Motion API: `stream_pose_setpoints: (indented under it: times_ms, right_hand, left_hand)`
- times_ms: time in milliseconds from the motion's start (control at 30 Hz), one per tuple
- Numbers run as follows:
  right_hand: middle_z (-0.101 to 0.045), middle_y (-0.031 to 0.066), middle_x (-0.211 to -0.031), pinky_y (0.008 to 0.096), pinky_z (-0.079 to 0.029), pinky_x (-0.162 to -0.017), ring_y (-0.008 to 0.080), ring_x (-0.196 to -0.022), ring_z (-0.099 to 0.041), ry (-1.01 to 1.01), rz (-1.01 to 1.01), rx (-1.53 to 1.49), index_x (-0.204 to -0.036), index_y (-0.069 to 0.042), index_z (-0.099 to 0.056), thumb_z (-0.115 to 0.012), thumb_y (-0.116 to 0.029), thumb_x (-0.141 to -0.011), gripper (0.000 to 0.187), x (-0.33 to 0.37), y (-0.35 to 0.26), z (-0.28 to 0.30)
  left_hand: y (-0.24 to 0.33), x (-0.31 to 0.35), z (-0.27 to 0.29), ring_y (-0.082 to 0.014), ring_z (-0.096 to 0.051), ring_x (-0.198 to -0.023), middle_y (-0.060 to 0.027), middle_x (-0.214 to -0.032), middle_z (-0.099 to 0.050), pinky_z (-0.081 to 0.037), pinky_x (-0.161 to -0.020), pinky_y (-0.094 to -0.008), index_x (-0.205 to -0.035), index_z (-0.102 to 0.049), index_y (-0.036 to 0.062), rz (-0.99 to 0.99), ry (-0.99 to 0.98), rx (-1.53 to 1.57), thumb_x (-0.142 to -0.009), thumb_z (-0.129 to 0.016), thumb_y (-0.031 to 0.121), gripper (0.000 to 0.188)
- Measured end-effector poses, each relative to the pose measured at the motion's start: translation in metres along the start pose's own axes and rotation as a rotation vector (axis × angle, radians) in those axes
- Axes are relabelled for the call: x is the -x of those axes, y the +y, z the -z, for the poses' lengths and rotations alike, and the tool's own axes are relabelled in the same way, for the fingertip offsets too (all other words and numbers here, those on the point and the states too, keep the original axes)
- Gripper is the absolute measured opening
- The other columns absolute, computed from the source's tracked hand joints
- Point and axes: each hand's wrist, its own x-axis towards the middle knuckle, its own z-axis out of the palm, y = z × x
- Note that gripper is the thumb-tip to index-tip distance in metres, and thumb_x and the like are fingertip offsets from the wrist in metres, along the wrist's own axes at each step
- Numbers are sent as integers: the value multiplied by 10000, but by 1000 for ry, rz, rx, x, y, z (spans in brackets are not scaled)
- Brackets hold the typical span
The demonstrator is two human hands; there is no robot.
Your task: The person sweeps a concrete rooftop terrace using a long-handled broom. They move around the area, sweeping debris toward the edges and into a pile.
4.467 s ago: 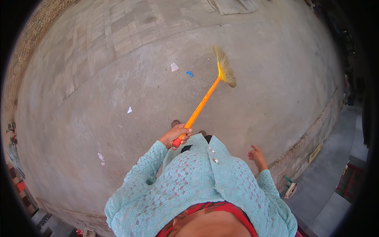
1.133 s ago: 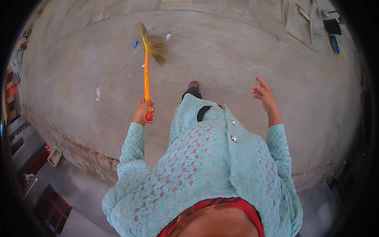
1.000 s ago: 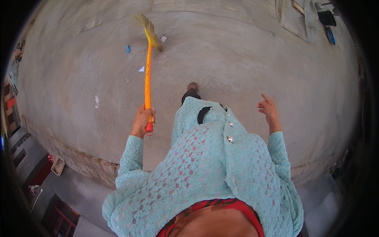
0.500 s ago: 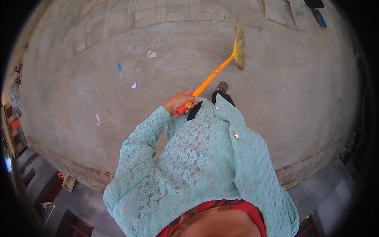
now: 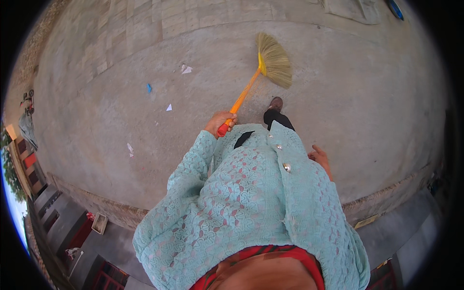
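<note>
My left hand (image 5: 221, 123) is closed round the red-tipped upper end of a broom (image 5: 245, 93) with an orange handle. The handle slants away from me to a yellow collar, where straw-coloured bristles (image 5: 275, 60) fan out over the concrete floor, broad side showing. My right hand (image 5: 319, 156) hangs beside my right hip, its fingers apart and nothing seen in it; the sleeve and jacket hide part of that arm. Left of the broom lie a blue scrap (image 5: 149, 88), a white triangular paper piece (image 5: 169, 107) and a crumpled white paper (image 5: 186, 69).
More pale scraps (image 5: 130, 150) lie on the floor to the left. My brown shoe (image 5: 276, 103) stands forward, near the bristles. A low ledge (image 5: 96, 203) runs behind me, a shallow box (image 5: 99, 224) beyond it. At the far right are a pale sheet (image 5: 355, 10) and a blue object (image 5: 395, 8).
The broom head has swung left and turned, so its bristles now show spread wide. The handle stands steeper. My right hand has come into view beside my hip.
</note>
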Motion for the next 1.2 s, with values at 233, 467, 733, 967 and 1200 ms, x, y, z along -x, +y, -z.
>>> stream_pose_setpoints:
  times_ms: [233, 467, 733, 967, 1200]
  right_hand:
    - [-536, 43, -749, 243, -410, -544, 126, -628, -501, 1, 35, 57, -1181, -37, -400, -458, -95, -759, 430, -33, -3, -1]
    - [-529, 37, -718, 227, -379, -496, 113, -569, -476, -14, 1, 62, -1187, -32, -393, -458, -89, -757, 439, -32, -19, 8]
    - [-535, 43, -716, 216, -369, -489, 102, -566, -470, -14, 21, 100, -1190, -18, -381, -455, -84, -752, 450, -34, -12, 11]
    - [-548, 58, -729, 233, -416, -535, 123, -598, -503, 5, 4, -29, -1194, -15, -370, -447, -93, -754, 453, -26, -15, 15]
    - [-537, 59, -734, 256, -444, -569, 139, -627, -514, 53, -65, -137, -1206, -26, -355, -438, -105, -752, 468, -23, -5, 34]
  left_hand:
    - [4, 112, 37, -69, -432, -395, -24, -604, -467, -377, -313, -197, -807, -442, 40, -177, 413, -49, -720, -521, 92, 129]
    - [14, 171, 15, -87, -429, -368, -33, -587, -462, -391, -301, -209, -816, -420, 31, -391, 497, 49, -714, -489, 51, 124]
    - [46, 150, -59, -75, -411, -352, -34, -604, -466, -378, -307, -194, -897, -414, 23, -308, 147, 156, -731, -509, 40, 192]
    - [53, 38, -104, -68, -421, -382, -36, -607, -470, -357, -308, -192, -817, -429, 16, -71, -157, 75, -747, -510, 65, 117]
    - [37, -9, -110, -71, -422, -411, -54, -640, -468, -358, -322, -196, -816, -423, 13, 90, -30, -22, -749, -508, 75, 125]
